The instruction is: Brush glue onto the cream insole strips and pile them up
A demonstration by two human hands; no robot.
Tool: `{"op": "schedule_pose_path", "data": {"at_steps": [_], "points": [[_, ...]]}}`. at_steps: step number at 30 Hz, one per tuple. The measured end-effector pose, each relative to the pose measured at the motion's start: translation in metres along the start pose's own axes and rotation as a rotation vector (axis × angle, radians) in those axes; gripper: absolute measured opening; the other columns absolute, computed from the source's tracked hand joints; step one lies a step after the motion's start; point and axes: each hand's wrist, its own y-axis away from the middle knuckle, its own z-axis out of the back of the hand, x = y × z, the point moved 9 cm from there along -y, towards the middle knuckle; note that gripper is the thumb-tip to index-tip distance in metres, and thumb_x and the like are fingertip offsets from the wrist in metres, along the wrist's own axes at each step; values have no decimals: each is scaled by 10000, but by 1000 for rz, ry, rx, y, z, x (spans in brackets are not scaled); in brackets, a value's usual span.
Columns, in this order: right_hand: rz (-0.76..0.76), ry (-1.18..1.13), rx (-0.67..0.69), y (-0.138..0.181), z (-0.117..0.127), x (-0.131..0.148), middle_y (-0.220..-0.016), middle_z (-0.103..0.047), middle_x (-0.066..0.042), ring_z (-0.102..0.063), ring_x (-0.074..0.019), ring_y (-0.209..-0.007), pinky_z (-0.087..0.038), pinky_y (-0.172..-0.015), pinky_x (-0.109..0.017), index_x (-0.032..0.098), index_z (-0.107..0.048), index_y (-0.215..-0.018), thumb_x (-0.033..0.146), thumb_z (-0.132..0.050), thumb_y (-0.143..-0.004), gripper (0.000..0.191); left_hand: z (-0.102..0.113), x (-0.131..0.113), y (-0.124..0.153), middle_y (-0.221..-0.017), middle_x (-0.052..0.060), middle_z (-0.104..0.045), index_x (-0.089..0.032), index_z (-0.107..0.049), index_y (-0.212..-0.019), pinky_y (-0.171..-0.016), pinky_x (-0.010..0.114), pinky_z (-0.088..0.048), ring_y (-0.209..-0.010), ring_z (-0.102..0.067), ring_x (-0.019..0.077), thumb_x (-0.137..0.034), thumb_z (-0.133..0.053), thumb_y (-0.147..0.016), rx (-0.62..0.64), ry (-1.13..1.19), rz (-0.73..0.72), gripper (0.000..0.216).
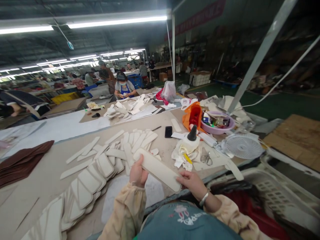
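Observation:
A long cream padded strip [158, 168] with rounded ends is held over the near table edge. My left hand [138, 173] grips its left end, thumb on top. Its right end is pinched by my right hand [193, 181], which wears a silver bracelet. Just beyond my hands, rows of similar cream strips [130, 146] and wider rounded pieces [86, 183] lie overlapping on the tan table [45, 176]. A white glue bottle with a black nozzle [191, 140] stands to the right, scissors [205, 157] beside it.
A black phone [168, 131], an orange bag [193, 116], a pink basin of small items [218, 122] and a small white fan [243, 146] sit at the right. Brown pieces [22, 161] are stacked at left. A person [124, 87] works at the far table end.

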Motion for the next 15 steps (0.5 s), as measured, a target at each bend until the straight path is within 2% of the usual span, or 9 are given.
{"op": "schedule_pose_path", "data": {"at_steps": [5, 11, 13, 15], "points": [[4, 37, 72, 0, 0, -2, -620, -621, 19, -562, -130, -539, -456, -502, -239, 173, -613, -773, 486, -698, -590, 373, -1, 1, 0, -843, 98, -672, -120, -629, -866, -779, 338, -528, -863, -635, 205, -217, -545, -786, -12, 13, -17, 151], [144, 202, 269, 3, -25, 25, -663, -593, 24, -529, -127, -582, -409, -524, -219, 190, -611, -904, 519, -605, -693, 391, -36, 13, 23, -847, 102, -681, -117, -622, -939, -763, 336, -516, -853, -638, 220, -287, -634, -720, 188, -106, 26, 277], [228, 274, 288, 1, -34, 43, -624, -536, 33, -476, -105, -566, -362, -503, -199, 167, -604, -793, 523, -555, -737, 363, -48, 20, 33, -851, 101, -684, -117, -624, -944, -750, 328, -512, -840, -639, 219, -322, -650, -705, 255, -153, 38, 316], [316, 360, 233, -6, -39, 63, -539, -420, 51, -390, -80, -522, -292, -463, -187, 151, -533, -618, 522, -516, -766, 399, -58, 26, 40, -847, 101, -685, -110, -626, -945, -733, 318, -507, -824, -638, 213, -338, -652, -703, 320, -188, 57, 334]]}}
